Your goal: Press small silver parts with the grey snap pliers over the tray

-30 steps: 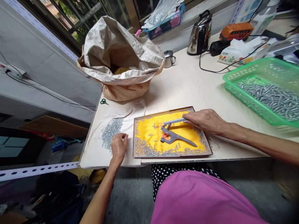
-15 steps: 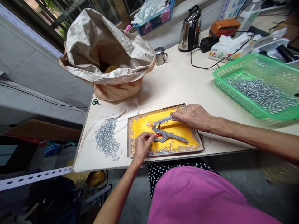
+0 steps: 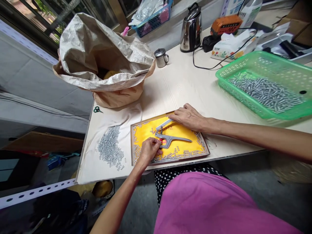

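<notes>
Grey snap pliers [image 3: 168, 139] lying flat in the middle of a yellow-lined tray [image 3: 170, 162], long axis running roughly left to right. Head with the red bit at the left end, lower handle pointing right and a touch down, upper handle angled up and to the right. Right hand [image 3: 188, 117] draped over the end of that upper handle, fingers curled down onto it, fairly loose, no visible squeeze. Left hand [image 3: 149, 151] right up at the head, fingertips [image 3: 156, 142] in a narrow pinch at the red piece; contents of the pinch too small to make out, tbh. Short silver pins [image 3: 168, 159] all along the tray's inner edges, more in a heap on a white cloth [image 3: 108, 149] just left of the tray, and loads more in a green plastic basket [image 3: 234, 65] off to the right.
</notes>
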Action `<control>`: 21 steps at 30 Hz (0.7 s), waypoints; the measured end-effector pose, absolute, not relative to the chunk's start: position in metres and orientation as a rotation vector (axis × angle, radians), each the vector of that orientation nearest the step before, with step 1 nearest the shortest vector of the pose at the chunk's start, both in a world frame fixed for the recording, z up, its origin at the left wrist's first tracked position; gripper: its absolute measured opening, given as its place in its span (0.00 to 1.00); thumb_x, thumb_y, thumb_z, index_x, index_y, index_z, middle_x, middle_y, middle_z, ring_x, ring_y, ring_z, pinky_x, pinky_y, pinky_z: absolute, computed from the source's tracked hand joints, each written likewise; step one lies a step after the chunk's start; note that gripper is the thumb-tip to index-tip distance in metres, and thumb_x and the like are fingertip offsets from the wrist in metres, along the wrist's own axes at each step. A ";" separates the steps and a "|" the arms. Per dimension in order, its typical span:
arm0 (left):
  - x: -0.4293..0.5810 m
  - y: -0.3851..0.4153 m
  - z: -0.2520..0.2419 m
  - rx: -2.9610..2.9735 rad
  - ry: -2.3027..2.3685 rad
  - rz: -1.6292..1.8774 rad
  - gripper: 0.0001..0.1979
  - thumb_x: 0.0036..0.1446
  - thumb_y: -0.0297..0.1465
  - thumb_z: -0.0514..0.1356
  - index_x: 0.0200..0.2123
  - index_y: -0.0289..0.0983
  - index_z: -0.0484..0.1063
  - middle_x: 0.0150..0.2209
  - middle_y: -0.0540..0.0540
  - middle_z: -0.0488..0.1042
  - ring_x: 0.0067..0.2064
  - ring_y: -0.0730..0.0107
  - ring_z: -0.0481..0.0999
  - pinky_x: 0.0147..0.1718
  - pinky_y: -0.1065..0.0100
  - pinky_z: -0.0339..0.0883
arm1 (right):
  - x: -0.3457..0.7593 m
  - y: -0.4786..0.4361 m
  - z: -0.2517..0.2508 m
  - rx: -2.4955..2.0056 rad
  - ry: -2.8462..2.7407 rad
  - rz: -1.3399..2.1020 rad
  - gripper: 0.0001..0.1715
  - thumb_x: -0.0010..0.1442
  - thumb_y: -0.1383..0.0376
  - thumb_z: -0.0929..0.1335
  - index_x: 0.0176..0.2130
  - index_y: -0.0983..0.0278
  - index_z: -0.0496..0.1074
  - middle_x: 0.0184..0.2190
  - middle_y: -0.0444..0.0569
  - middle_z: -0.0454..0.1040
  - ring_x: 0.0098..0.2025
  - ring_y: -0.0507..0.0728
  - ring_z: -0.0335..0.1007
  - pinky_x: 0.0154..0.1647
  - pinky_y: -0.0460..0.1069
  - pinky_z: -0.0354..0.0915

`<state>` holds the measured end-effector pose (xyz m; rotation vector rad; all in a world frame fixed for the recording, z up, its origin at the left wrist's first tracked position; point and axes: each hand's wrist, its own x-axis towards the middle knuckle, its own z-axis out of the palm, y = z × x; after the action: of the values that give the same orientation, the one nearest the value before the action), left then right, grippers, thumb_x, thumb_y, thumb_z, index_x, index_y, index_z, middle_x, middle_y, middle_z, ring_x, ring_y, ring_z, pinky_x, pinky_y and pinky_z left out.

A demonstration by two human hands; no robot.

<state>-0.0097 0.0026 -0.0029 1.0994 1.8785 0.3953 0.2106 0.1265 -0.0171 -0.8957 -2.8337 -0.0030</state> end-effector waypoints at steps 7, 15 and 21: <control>-0.011 0.005 -0.004 1.105 1.891 0.364 0.06 0.61 0.26 0.59 0.30 0.35 0.70 0.16 0.52 0.74 0.18 0.71 0.77 0.19 0.76 0.68 | 0.214 0.102 -0.035 -0.980 -2.772 -0.006 0.52 0.59 0.35 0.59 0.66 0.68 0.55 0.49 0.61 0.70 0.47 0.68 0.59 0.48 0.60 0.50; -0.007 0.003 -0.001 1.144 1.892 0.415 0.06 0.60 0.25 0.60 0.29 0.35 0.70 0.17 0.53 0.73 0.19 0.71 0.77 0.18 0.76 0.66 | 0.217 0.083 -0.033 -0.988 -2.782 0.101 0.64 0.53 0.33 0.62 0.69 0.75 0.46 0.53 0.65 0.67 0.51 0.70 0.58 0.54 0.65 0.50; -0.008 0.000 -0.003 1.156 1.899 0.433 0.06 0.59 0.27 0.61 0.29 0.36 0.70 0.16 0.52 0.73 0.19 0.68 0.77 0.19 0.73 0.68 | 0.210 0.076 -0.029 -1.015 -2.773 0.094 0.53 0.59 0.42 0.62 0.67 0.76 0.49 0.53 0.65 0.67 0.51 0.70 0.58 0.52 0.65 0.52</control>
<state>-0.0077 0.0003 -0.0034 1.1560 1.8986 0.4333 0.2101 0.0763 -0.0294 -1.0147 -2.7731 0.0937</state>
